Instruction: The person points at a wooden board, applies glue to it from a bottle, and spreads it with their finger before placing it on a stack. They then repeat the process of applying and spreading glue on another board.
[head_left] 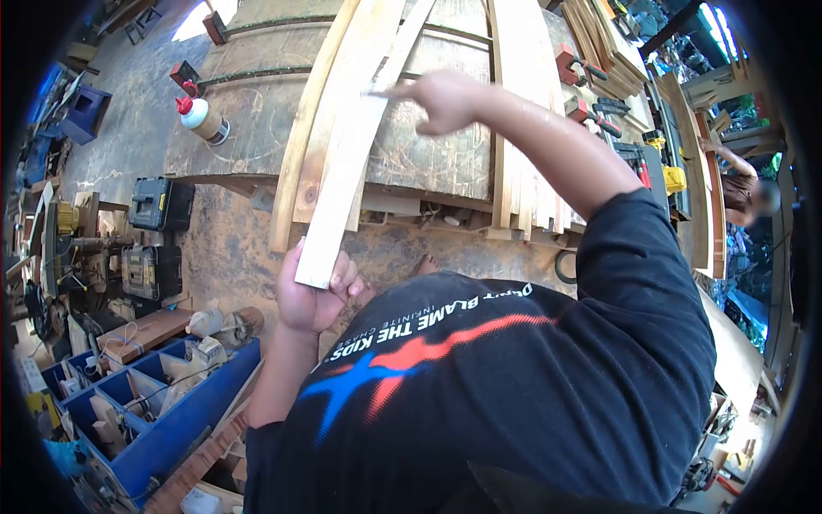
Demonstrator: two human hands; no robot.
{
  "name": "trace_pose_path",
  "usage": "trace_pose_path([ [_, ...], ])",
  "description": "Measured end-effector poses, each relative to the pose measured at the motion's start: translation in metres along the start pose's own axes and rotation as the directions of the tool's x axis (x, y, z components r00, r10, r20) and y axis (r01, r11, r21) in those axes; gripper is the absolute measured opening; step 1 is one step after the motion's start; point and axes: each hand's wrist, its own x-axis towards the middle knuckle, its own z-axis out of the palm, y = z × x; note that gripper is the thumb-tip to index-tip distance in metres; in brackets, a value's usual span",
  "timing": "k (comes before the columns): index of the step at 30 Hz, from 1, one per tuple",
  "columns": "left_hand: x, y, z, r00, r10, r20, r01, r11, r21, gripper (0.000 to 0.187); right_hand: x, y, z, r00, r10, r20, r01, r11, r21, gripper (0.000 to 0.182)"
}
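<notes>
A long pale wooden board (344,163) slopes from the workbench (428,154) down toward my body. Its near end rests in my left hand (314,287), with the palm beneath it and the fingers curled round the edges. Over the bench, my right hand (441,101) is closed with its index finger stretched toward the board's right edge. Whether a small tool is in it is too blurred to tell. More long boards (300,154) lie beside and under the held one.
A glue bottle (204,120) with a red cap stands on the bench's left. Red clamps (582,111) and stacked planks (604,43) lie right. Black toolboxes (152,204) and a blue divided crate (163,420) are at left. Another person (743,190) is at far right.
</notes>
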Motion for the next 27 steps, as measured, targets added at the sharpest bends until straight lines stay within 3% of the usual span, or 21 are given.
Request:
trace_pose_path([
  [1,0.001,0.002,0.001,1.0,0.0,0.0,0.0,1.0,-0.003,0.05,-0.008,-0.005,0.006,0.995,-0.085,0.052,0.09,0.991,-0.097,0.095],
  [3,-0.001,0.0,0.0,1.0,-0.01,-0.006,0.01,1.0,-0.003,0.05,0.0,-0.004,0.017,0.999,0.009,0.051,0.0,0.986,-0.17,0.098],
  [5,0.001,0.0,-0.002,1.0,-0.021,-0.004,0.021,1.0,0.018,0.05,0.023,0.027,0.024,0.991,0.117,-0.06,-0.126,0.975,-0.182,0.099],
  [6,0.002,-0.001,-0.002,1.0,-0.026,-0.003,0.026,1.0,0.015,0.05,0.029,0.029,0.013,0.977,0.212,-0.011,-0.207,0.942,-0.263,0.098],
  [9,-0.003,-0.001,-0.003,0.999,-0.03,-0.021,0.03,0.999,0.013,0.05,0.03,0.018,0.004,0.972,0.229,-0.042,-0.233,0.945,-0.228,0.095],
  [10,-0.002,0.0,-0.003,0.999,-0.028,-0.017,0.028,0.999,0.018,0.05,0.024,0.008,0.004,0.976,0.214,0.035,-0.21,0.972,-0.104,0.095],
  [11,0.0,-0.002,-0.003,1.0,-0.027,-0.007,0.027,0.999,0.018,0.05,0.027,0.019,0.025,1.0,0.021,0.008,-0.02,0.996,-0.083,0.097],
  [13,0.001,-0.002,-0.005,0.999,-0.031,-0.028,0.031,0.999,0.026,0.05,0.018,0.007,0.026,0.997,0.071,-0.02,-0.073,0.991,-0.11,0.098],
  [16,0.0,-0.007,-0.005,0.997,-0.052,-0.048,0.053,0.998,0.015,0.05,0.031,0.038,0.01,0.933,0.359,0.005,-0.347,0.907,-0.239,0.101],
  [19,0.004,-0.003,-0.01,0.999,-0.033,0.0,0.033,0.999,-0.013,0.049,0.016,0.014,0.001,0.968,0.25,-0.014,-0.247,0.948,-0.199,0.102],
  [21,0.002,-0.003,-0.013,1.0,-0.014,0.015,0.014,1.0,-0.02,0.049,0.012,0.008,0.022,0.997,0.079,-0.005,-0.078,0.981,-0.177,0.101],
  [23,0.004,0.001,-0.01,1.0,-0.011,0.023,0.01,1.0,0.01,0.048,0.009,0.013,0.035,0.956,0.293,-0.025,-0.294,0.955,-0.039,0.099],
  [25,0.007,0.002,-0.009,1.0,-0.019,0.021,0.019,1.0,0.016,0.048,0.016,0.036,0.04,0.855,0.515,-0.059,-0.518,0.851,-0.087,0.097],
  [26,0.007,0.002,-0.008,1.0,-0.019,0.023,0.019,1.0,0.021,0.048,0.016,0.042,0.043,0.847,0.527,-0.072,-0.531,0.845,-0.058,0.094],
  [27,0.006,0.001,-0.006,1.0,-0.017,0.022,0.017,1.0,0.024,0.048,0.01,0.033,0.045,0.912,0.4,-0.093,-0.404,0.914,-0.028,0.093],
])
